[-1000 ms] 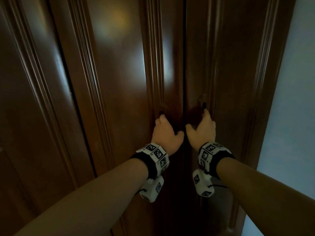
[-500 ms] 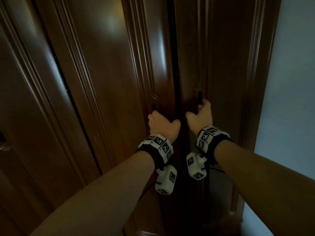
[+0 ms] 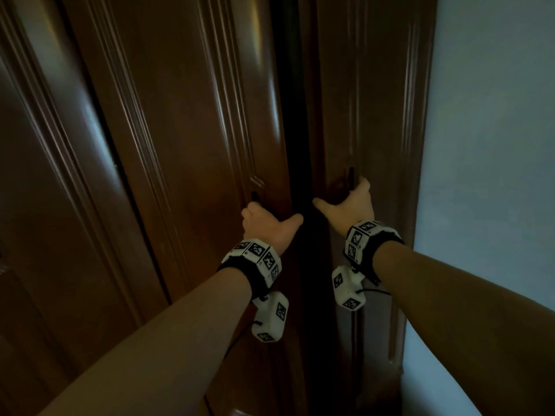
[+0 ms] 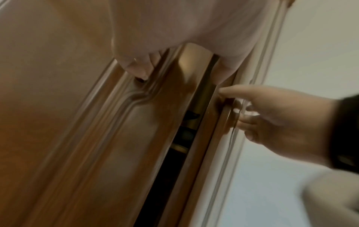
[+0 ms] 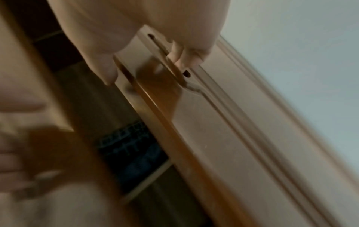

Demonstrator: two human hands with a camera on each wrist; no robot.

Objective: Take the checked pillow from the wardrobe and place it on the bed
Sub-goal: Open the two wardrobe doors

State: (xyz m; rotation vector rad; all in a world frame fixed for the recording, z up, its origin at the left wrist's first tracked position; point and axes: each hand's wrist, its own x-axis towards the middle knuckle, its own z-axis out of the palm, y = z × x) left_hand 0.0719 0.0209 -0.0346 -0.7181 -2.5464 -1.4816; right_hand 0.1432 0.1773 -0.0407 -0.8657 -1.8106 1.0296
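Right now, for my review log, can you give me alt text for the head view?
Two bare hands pull a dark wooden wardrobe's double doors apart: the left hand holds the left door's handle, the right hand the right door's handle. A narrow dark gap shows between the doors; a pale wall stands right.
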